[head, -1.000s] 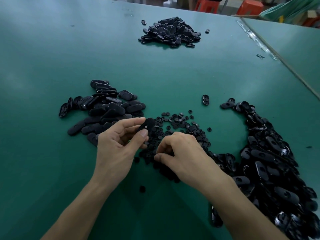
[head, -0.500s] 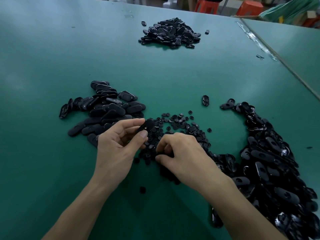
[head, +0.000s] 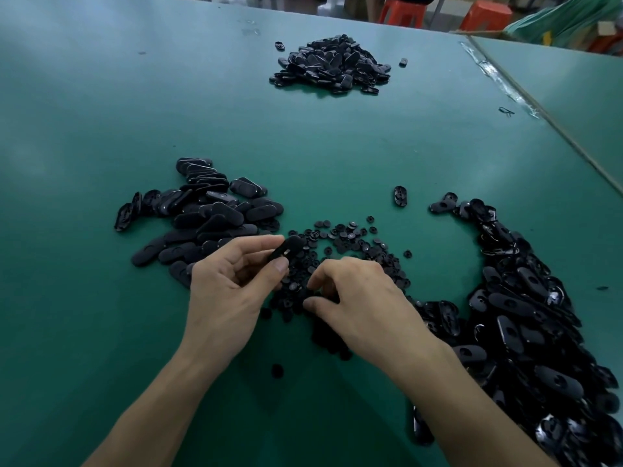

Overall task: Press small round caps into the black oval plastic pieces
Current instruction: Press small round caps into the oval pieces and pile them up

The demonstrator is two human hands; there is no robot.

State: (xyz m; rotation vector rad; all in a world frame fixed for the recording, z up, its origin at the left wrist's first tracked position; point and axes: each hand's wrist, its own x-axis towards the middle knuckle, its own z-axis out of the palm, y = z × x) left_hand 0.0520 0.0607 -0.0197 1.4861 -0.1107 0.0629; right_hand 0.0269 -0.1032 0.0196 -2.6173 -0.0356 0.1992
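A black oval piece (head: 288, 249) is pinched between the thumb and forefinger of the left hand (head: 229, 298), raised just above the heap of small round caps (head: 344, 237). The fingers (head: 320, 274) of the right hand (head: 364, 305) are curled down into that heap; whether a cap is already held cannot be told. For a clean fit, one cap should probably be singled out, turned the right way up and centred over the piece's hole before it is pressed, with the piece gripped by its edges so the hole stays uncovered. Matte oval pieces (head: 209, 214) are stacked just beyond the left fingers, and a glossier pile (head: 522, 315) is spread out to the right of the right fingers. The green counter (head: 101, 129) also carries a third pile (head: 332, 64) far ahead of both hands. Beyond it, orange stools (head: 403, 11) are seen.
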